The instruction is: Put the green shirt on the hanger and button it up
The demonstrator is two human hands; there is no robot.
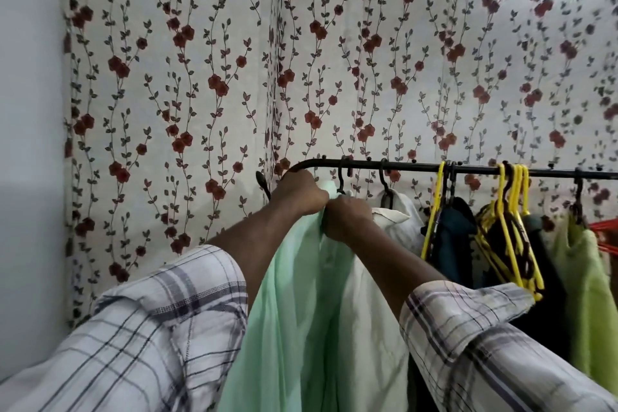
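A pale mint-green shirt (301,304) hangs down from just under the black clothes rail (418,166), between my two forearms. My left hand (301,192) grips the shirt's top edge near the collar, close under the rail's curved end. My right hand (346,219) pinches the shirt's front fabric right beside it; the two hands touch. A dark hanger hook (341,177) sits on the rail just above my hands; the hanger's body is hidden behind the hands and cloth. I cannot see any buttons.
On the rail to the right hang a white shirt (398,221), dark garments (454,244), several yellow hangers (515,237) and a lime-green garment (582,278). A flowered wall (200,77) stands close behind. A plain grey wall (30,110) is at left.
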